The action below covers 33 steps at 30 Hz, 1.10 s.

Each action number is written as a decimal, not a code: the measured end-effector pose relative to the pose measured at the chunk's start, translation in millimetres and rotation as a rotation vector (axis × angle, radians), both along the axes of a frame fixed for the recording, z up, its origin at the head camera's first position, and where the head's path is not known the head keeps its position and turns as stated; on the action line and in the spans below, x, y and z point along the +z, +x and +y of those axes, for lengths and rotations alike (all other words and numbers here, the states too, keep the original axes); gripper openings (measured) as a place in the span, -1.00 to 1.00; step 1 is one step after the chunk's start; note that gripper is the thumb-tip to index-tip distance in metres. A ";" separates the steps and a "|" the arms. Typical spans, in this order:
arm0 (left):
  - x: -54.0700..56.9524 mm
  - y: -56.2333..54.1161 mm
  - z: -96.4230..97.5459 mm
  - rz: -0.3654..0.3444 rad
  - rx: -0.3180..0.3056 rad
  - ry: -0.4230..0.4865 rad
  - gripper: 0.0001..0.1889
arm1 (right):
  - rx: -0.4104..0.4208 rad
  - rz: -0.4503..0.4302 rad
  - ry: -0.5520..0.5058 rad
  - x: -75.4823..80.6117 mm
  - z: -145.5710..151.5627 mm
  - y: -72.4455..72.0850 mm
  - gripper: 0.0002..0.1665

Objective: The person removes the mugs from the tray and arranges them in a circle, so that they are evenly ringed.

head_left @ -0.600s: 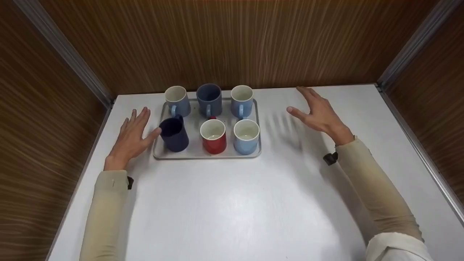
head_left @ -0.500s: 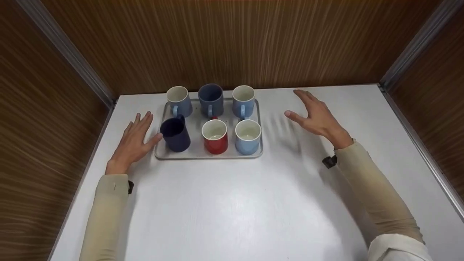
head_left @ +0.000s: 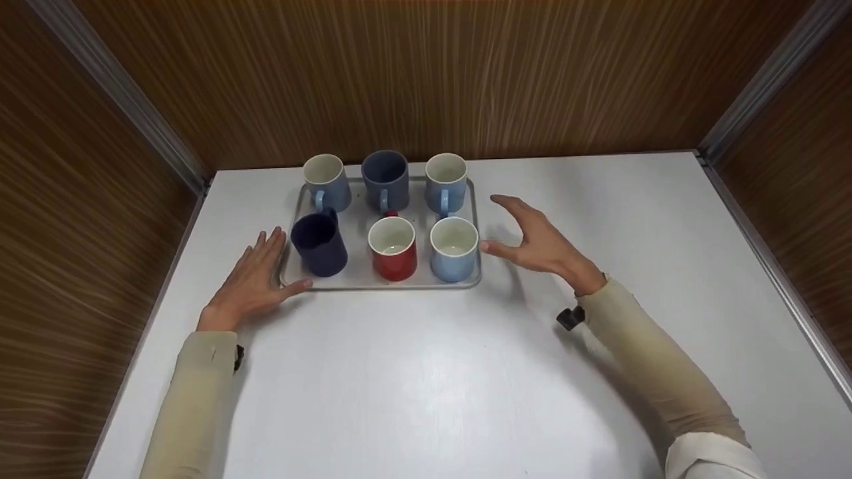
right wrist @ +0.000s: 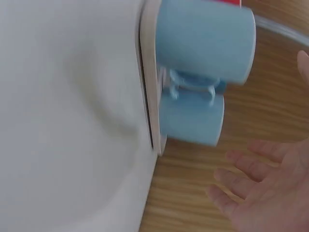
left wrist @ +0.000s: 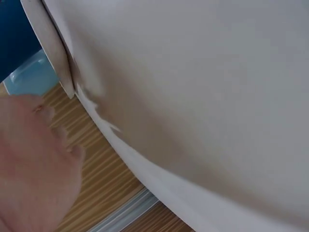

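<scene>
A pale tray bears several mugs in two rows. In front stand a dark navy mug, a red mug with a white inside and a light blue mug. Behind them are a blue mug, a grey-blue mug and another light blue mug. My left hand is spread at the tray's left edge, its thumb by the front left corner. Fingers apart, my right hand hovers just right of the tray, thumb tip near the front light blue mug. Neither hand holds anything.
The tray sits toward the back of a white table. A wood-grain panel rises behind it, with similar panels at both sides and metal strips in the corners.
My right hand has moved left, closer to the tray's right side. My left hand has come down and slightly nearer, toward the tray's front left corner. The tray and mugs stay in place.
</scene>
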<state>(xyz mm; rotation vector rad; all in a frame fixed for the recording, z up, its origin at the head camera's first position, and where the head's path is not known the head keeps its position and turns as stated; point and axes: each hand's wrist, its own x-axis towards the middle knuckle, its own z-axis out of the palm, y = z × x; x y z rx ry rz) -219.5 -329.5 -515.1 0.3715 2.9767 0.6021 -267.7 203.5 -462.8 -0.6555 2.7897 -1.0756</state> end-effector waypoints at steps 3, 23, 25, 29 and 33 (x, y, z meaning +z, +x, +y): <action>-2.6 -1.5 2.6 -0.044 -0.001 -0.025 0.29 | 0.047 0.008 -0.036 -6.8 -9.8 2.7 0.21; -8.3 -11.1 6.9 -0.126 -0.027 -0.077 0.30 | 0.073 -0.034 -0.290 -25.7 -55.6 4.9 0.07; -9.2 -10.7 6.6 -0.111 -0.033 -0.068 0.29 | 0.067 -0.032 -0.292 -26.9 -56.6 4.9 0.06; -12.4 -11.5 5.4 -0.069 -0.049 -0.056 0.28 | 0.060 -0.026 -0.302 -28.3 -56.8 4.6 0.04; -16.2 -11.0 4.8 -0.073 -0.048 -0.053 0.28 | 0.058 -0.025 -0.314 -29.4 -56.1 4.7 0.01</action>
